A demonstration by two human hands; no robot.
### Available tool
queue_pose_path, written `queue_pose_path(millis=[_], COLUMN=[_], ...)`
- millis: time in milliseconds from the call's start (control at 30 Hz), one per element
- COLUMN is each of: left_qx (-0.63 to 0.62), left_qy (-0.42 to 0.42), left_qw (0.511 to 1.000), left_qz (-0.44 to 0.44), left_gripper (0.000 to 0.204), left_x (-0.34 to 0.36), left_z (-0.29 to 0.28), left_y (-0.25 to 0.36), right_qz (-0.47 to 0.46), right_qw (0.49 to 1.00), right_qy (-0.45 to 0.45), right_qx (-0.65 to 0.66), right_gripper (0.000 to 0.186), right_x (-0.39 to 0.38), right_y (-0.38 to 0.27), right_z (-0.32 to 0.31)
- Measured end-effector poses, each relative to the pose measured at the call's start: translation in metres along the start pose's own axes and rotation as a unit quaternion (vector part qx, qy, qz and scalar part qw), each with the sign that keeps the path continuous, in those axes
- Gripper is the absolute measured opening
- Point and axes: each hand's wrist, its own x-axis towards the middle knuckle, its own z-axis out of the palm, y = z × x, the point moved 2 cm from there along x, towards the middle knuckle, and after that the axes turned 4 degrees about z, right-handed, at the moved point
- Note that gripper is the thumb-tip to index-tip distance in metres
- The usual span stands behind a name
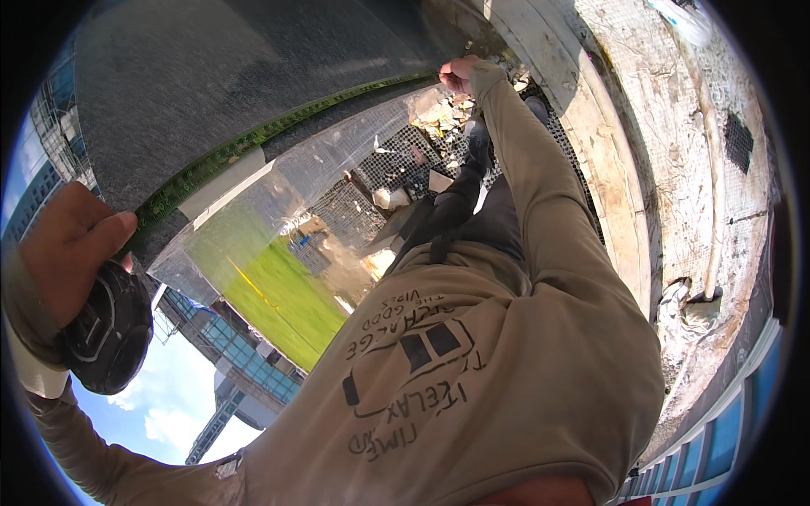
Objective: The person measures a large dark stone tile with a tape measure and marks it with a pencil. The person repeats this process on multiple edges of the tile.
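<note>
A green tape measure blade (pixel 287 122) stretches along the lower edge of a large dark grey panel (pixel 253 59). My left hand (pixel 72 244), at the far left, grips the black tape measure case (pixel 114 329), its thumb at the blade beside the panel's edge. My right arm reaches away to the panel's other end. There my right hand (pixel 460 74) is closed at the far end of the blade, its fingers curled at the panel's corner; the blade's tip is hidden.
Rubble (pixel 443 118) and black mesh (pixel 396 169) lie around my dark shoes and trousers. A pale, dirty ledge (pixel 591 110) curves along my right. Beyond the panel's lower edge, a clear sheet (pixel 278 181) shows green ground (pixel 278 295) and buildings behind.
</note>
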Motion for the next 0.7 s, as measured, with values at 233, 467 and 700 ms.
queue_pose_path(millis=[233, 467, 700], left_qx=[0.001, 0.082, 0.107], left_qy=[0.055, 0.075, -0.095], left_qw=[0.997, 0.984, 0.986], left_qz=[0.045, 0.140, -0.084], left_gripper=[0.022, 0.025, 0.037], left_x=[0.013, 0.007, 0.005], left_z=[-0.003, 0.002, -0.002], left_y=[-0.037, -0.014, 0.033], right_qz=[-0.043, -0.044, -0.051], right_qw=[0.999, 0.992, 0.989], right_qy=[-0.012, -0.011, -0.017], right_qx=[-0.029, -0.122, -0.140], right_gripper=[0.012, 0.007, 0.004], right_x=[0.005, 0.003, -0.002], right_y=[0.001, -0.006, -0.009], right_z=[0.002, 0.002, 0.001])
